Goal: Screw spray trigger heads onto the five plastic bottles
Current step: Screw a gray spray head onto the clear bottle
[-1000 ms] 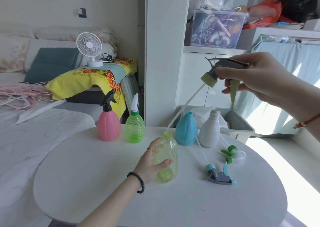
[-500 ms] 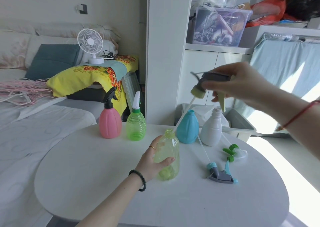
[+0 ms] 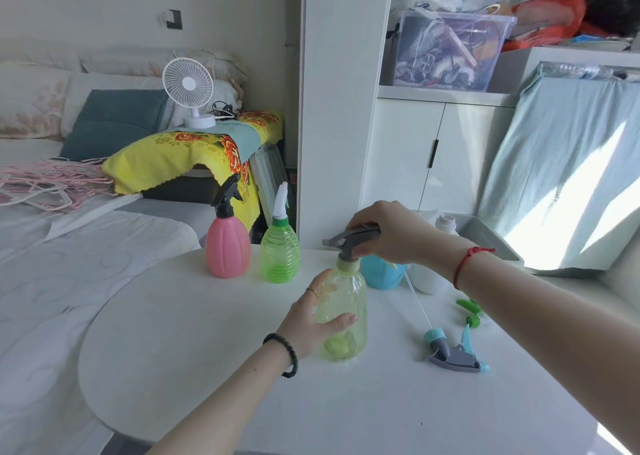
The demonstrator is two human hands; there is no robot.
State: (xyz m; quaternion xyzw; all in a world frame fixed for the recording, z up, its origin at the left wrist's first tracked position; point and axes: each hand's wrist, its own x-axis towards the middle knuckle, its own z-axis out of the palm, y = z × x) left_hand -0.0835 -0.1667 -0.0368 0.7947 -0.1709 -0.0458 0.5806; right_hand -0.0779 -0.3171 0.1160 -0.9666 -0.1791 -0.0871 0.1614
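Left hand (image 3: 313, 319) grips yellow-green bottle (image 3: 344, 316) upright on white round table (image 3: 180, 343), right hand (image 3: 391, 232) clasps grey trigger head (image 3: 349, 241) seated on its neck.

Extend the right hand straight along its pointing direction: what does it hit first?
Probably the green ribbed bottle, around its white trigger head: the right hand points left and away. Depth is unclear; it might pass in front.

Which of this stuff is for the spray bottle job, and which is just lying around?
For the job: yellow bottle, grey head, pink bottle, green bottle, blue bottle, white bottle, blue head, green head.
Lying about: fan, hangers, box, pillow.
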